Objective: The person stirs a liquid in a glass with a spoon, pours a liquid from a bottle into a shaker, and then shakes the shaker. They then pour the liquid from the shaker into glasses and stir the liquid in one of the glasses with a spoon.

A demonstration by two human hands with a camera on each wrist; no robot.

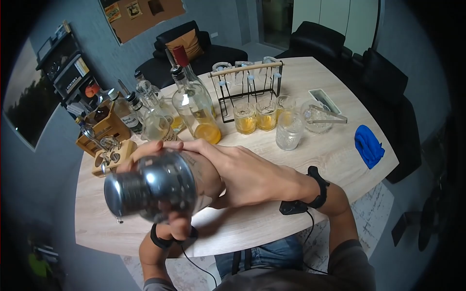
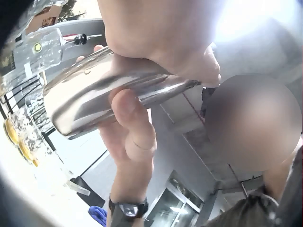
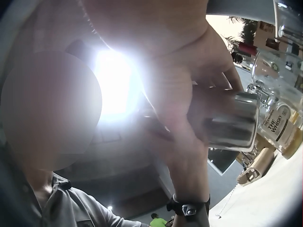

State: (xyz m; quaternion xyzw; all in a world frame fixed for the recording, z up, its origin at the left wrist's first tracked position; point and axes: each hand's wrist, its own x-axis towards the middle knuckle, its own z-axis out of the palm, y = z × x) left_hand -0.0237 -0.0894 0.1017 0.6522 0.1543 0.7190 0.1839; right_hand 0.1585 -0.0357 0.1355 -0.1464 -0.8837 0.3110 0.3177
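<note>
Both hands hold a shiny metal cocktail shaker point(image 1: 167, 184) above the near left part of the table, its capped end tilted toward the head camera. The right hand point(image 1: 250, 175) wraps it from the right. My left hand point(image 1: 180, 226) grips it from the left, mostly hidden behind the metal in the head view. In the left wrist view the shaker point(image 2: 80, 101) lies between the left hand point(image 2: 161, 35) and the right hand point(image 2: 135, 135), whose thumb presses its side. The right wrist view shows the shaker's point(image 3: 232, 124) flat end beyond the hands.
Bottles point(image 1: 190, 104) and a wooden holder point(image 1: 114, 157) stand at the left. Behind the hands are glasses of amber liquid point(image 1: 245, 121), a cut glass point(image 1: 289, 133) and a mug rack point(image 1: 248, 92). Tongs point(image 1: 326, 120) lie across a glass bowl; a blue cloth point(image 1: 369, 146) lies far right.
</note>
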